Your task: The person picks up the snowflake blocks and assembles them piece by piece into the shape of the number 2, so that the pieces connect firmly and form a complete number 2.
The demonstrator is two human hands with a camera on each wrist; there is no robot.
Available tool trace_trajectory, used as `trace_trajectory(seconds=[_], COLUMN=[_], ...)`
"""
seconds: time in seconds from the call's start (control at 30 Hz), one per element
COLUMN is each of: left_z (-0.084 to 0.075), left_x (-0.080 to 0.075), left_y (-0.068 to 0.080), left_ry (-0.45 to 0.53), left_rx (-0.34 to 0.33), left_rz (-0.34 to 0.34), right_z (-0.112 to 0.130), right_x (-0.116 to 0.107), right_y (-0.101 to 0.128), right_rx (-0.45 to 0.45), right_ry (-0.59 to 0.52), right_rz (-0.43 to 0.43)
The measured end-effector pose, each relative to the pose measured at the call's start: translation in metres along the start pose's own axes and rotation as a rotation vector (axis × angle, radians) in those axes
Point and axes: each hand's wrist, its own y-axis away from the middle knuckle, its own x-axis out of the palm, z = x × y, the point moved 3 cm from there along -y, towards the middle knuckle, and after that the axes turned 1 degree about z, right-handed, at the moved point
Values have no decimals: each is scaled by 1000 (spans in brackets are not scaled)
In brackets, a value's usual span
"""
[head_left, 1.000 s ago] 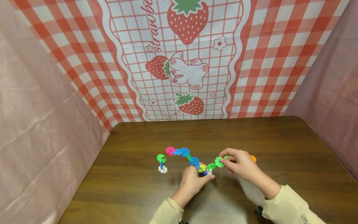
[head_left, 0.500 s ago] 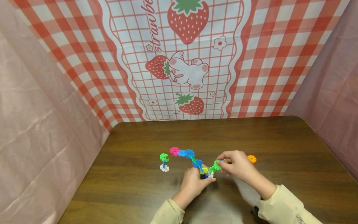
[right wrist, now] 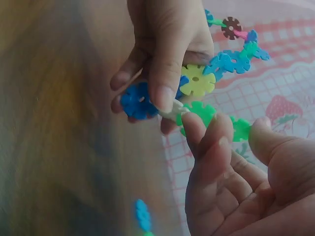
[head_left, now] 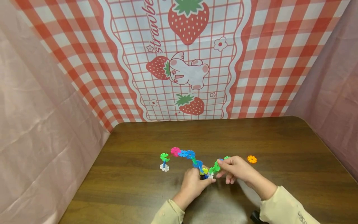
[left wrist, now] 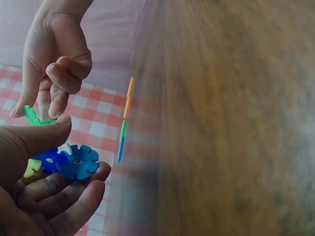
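Note:
A chain of interlocking snowflake discs spans both hands. My left hand [head_left: 193, 183] grips its middle, with thumb and fingers on a white disc [right wrist: 172, 111] and a blue disc [right wrist: 140, 101]. Beside that grip is a yellow disc [right wrist: 198, 80]. From there the chain runs left through blue discs [head_left: 190, 154] and a pink disc [head_left: 175, 151]. My right hand [head_left: 239, 171] pinches the green discs [right wrist: 199, 115] on the other side, thumb at the far one [right wrist: 241, 129]; its other fingers are curled beneath.
A green disc [head_left: 164, 157] and a white disc [head_left: 164, 168] stand at the chain's left end. An orange disc [head_left: 252, 159] lies on the brown table [head_left: 134, 193] beyond my right hand, in line with green and blue pieces [left wrist: 121, 147]. A checked cloth [head_left: 268, 62] hangs behind the table.
Both hands and the chain have shifted slightly right and nearer to me. My right hand has moved lower, its fingers spreading more, and the orange disc shows fully.

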Motion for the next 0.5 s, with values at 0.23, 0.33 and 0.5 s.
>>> trace_trajectory(seconds=[0.23, 0.33, 0.5], left_z=[1, 0, 0], left_x=[1, 1, 0], left_y=[0, 0, 0], left_ry=[-20, -52, -56], left_rx=[-5, 4, 15], left_rz=[-9, -19, -19], right_z=[-10, -12, -13], right_x=[4, 6, 8], right_y=[-3, -5, -6], right_rx=[28, 26, 32], right_ry=[-182, -199, -211], right_rz=[58, 54, 47])
